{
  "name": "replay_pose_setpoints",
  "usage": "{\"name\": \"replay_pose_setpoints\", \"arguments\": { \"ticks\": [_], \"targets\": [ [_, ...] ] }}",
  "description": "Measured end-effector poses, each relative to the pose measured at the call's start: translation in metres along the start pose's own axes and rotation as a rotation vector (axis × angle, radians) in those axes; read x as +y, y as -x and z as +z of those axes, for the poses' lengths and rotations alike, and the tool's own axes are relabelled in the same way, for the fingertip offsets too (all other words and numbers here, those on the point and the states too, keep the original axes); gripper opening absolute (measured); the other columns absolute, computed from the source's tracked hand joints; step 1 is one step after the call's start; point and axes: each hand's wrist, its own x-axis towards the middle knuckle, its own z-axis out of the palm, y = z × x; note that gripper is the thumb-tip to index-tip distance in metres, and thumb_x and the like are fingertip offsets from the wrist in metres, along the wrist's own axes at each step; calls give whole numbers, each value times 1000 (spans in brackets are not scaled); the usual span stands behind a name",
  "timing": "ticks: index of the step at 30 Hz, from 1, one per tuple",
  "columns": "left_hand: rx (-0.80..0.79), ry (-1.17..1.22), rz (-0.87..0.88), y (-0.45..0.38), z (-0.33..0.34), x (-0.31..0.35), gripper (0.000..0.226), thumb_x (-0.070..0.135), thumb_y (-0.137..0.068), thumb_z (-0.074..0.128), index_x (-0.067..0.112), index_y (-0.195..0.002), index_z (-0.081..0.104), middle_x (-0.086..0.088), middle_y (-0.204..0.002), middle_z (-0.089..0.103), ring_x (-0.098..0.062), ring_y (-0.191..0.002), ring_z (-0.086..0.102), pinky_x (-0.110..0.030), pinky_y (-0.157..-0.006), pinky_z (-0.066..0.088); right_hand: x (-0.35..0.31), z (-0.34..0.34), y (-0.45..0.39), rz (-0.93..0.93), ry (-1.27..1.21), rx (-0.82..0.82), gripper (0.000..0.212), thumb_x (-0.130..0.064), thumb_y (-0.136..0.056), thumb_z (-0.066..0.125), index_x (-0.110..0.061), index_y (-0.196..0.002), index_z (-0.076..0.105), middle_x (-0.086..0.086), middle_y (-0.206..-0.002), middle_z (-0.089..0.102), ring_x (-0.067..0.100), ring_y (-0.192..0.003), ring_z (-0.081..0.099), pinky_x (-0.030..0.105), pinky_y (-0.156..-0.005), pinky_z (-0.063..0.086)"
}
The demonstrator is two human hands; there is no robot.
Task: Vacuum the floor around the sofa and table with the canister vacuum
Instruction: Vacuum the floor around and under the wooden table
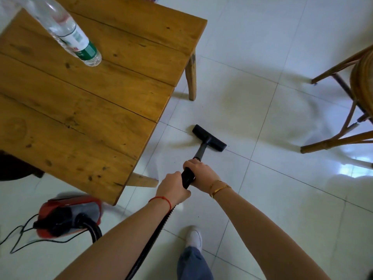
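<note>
Both my hands grip the black vacuum wand [199,151]. My left hand [171,185] holds its lower handle end, and my right hand [201,171] is wrapped around it just ahead. The black floor nozzle [209,138] lies flat on the white tiled floor [272,178], just right of the wooden table [80,98]. The red and grey canister vacuum [68,216] sits on the floor at lower left, beside the table's near corner. Its black ribbed hose [153,237] runs up under my left forearm to the wand.
A clear plastic water bottle [68,33] stands on the table. A rattan chair [355,102] stands at the right edge. The vacuum's black power cord [18,237] loops on the floor at far left. My white shoe [194,237] and jeans leg are below my hands.
</note>
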Motion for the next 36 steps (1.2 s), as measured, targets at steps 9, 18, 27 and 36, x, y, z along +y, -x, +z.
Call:
{"name": "replay_pose_setpoints", "arguments": {
  "ticks": [9, 18, 27, 36],
  "targets": [
    [-99, -11, -17, 74, -4, -71, 29, 13, -75, 65, 11, -103, 55, -8, -90, 66, -22, -71, 69, -35, -67, 60, -72, 56, 50, -24, -82, -45, 33, -20, -81, 69, -15, -107, 50, 5, -111, 58, 27, -92, 60, 29, -77, 45],
    [-125, -183, 65, 143, -9, -162, 33, 18, -74, 68, 12, -103, 54, -4, -91, 63, -21, -73, 65, -30, -61, 53, -150, 131, 89, -5, -111, -19, 29, -24, -83, 68, -18, -104, 49, 2, -103, 60, 23, -87, 59, 31, -74, 47],
    [33, -443, 228, 219, -34, -293, 34, 17, -81, 66, 14, -112, 51, -6, -108, 62, -25, -95, 63, -33, -71, 47, -249, 208, 119, 180, -245, 116, 21, -10, -80, 68, -17, -95, 54, -1, -92, 63, 15, -81, 56, 23, -70, 40],
    [285, -494, 344, 257, -89, -417, 31, 22, -86, 60, 19, -115, 51, -2, -105, 64, -20, -91, 64, -32, -67, 48, -329, 247, 113, 341, -410, 217, 25, -12, -81, 68, -17, -104, 59, -1, -83, 63, 18, -74, 60, 26, -70, 47]
  ]
}}
